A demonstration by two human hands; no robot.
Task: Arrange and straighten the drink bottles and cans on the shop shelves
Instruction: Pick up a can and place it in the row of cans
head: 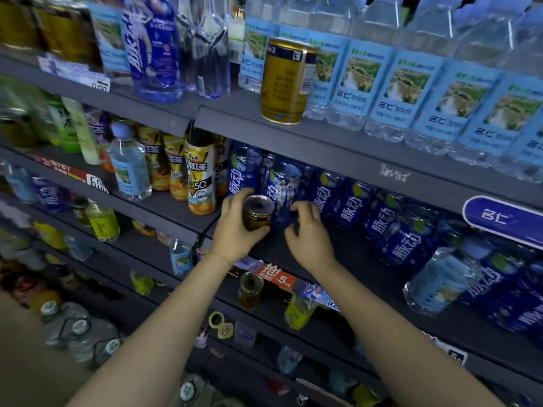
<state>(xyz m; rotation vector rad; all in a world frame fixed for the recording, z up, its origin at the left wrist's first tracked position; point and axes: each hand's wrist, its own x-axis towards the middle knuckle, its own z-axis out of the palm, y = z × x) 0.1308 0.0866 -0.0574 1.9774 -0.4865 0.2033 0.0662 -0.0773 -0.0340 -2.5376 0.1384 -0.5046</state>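
Middle shelf (pixel 338 254), dark grey, front edge: left hand (pixel 235 230) grips a small gold can (pixel 257 212) with a dark lid, fingers and thumb curled round its sides, the can held upright just above the shelf surface. Right hand (pixel 308 239) just beside it, fingers curled down at the foot of a blue sports-drink bottle (pixel 282 186); whether it actually grips the bottle cannot be told. Same shelf, to the right: a row of matching blue bottles (pixel 390 227), then one clear water bottle (pixel 443 277) with a pale blue label near the front edge. Same level, left bay: orange iced-tea bottles (pixel 199 177) and one clear water bottle (pixel 130 168). Top shelf (pixel 235 113): a tall gold can (pixel 286 80) standing alone at the front, touching a long row of water bottles (pixel 411 86) with pale blue labels; to the left, a large blue bottle (pixel 154 45) and a clear bottle (pixel 210 45). Shelf below the hands: a second small gold can (pixel 250 289), upright, near an orange price tag (pixel 276 274). Lower left: large water jugs (pixel 76 330), blurred.
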